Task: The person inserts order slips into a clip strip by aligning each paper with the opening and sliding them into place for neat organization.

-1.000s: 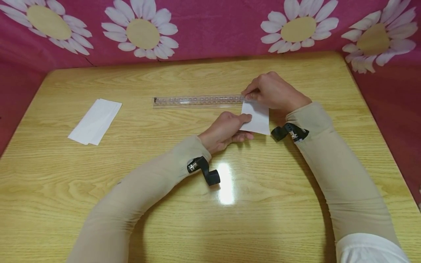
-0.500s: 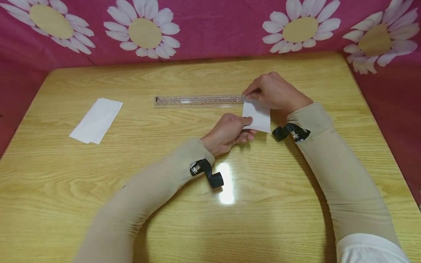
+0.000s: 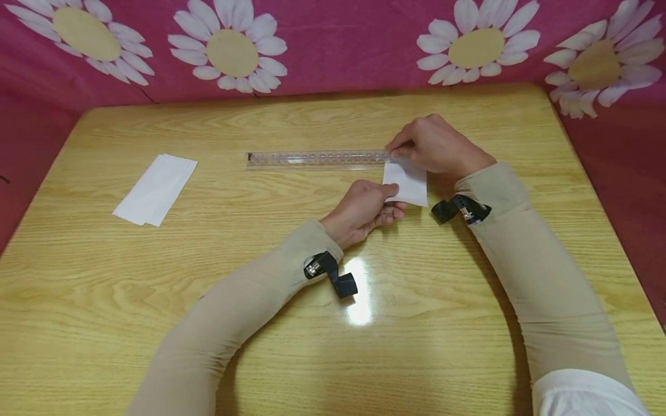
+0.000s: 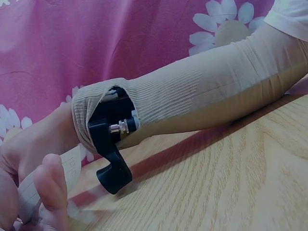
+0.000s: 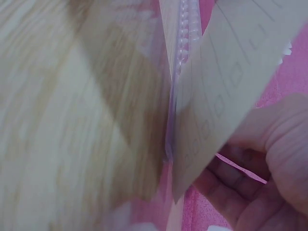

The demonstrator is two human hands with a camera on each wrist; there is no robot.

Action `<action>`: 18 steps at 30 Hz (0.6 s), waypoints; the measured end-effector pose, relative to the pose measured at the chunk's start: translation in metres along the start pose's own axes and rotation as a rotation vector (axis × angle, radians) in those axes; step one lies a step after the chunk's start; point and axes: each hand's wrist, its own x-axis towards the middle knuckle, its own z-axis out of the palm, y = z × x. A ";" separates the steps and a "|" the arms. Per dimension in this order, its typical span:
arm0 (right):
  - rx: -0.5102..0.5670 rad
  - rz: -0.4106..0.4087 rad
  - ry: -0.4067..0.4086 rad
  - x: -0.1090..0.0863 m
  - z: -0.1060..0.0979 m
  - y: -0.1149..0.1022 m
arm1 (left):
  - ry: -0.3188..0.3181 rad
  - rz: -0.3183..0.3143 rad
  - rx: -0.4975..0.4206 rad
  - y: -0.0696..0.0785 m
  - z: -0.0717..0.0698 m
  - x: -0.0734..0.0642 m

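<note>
In the head view my left hand (image 3: 359, 211) pinches a small white paper (image 3: 411, 179), thumb on top and fingers underneath. The paper's near edge is tilted up off the table. A clear plastic ruler (image 3: 317, 158) with a wavy row of shapes lies crosswise, its right end overlapping the paper's far edge. My right hand (image 3: 434, 145) grips there, thumb and index at the ruler's end. The right wrist view shows printed lines and small squares on the paper's underside (image 5: 226, 91), beside the ruler (image 5: 174, 96). The left fingers (image 4: 50, 183) hold the paper in the left wrist view.
Two or so white paper slips (image 3: 155, 189) lie overlapped on the wooden table (image 3: 234, 231) at the left. A pink cloth (image 3: 348, 46) with daisies hangs along the back and sides. Black camera mounts (image 3: 338, 277) stick out from both sleeved wrists.
The paper's near edge has risen a little with my left hand, and the left forearm has shifted slightly right. The right hand keeps its place at the ruler. The head view has shifted slightly.
</note>
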 end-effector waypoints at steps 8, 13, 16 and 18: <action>-0.003 0.003 -0.007 0.000 0.000 0.000 | 0.009 -0.005 0.017 0.003 -0.006 -0.003; -0.008 0.012 -0.008 0.000 -0.001 0.000 | 0.002 0.004 0.027 0.003 -0.009 -0.004; -0.015 0.011 -0.006 0.000 -0.001 0.000 | 0.005 0.003 0.029 0.003 -0.010 -0.004; -0.016 0.012 -0.004 0.000 -0.001 0.000 | 0.005 0.003 0.032 0.003 -0.011 -0.005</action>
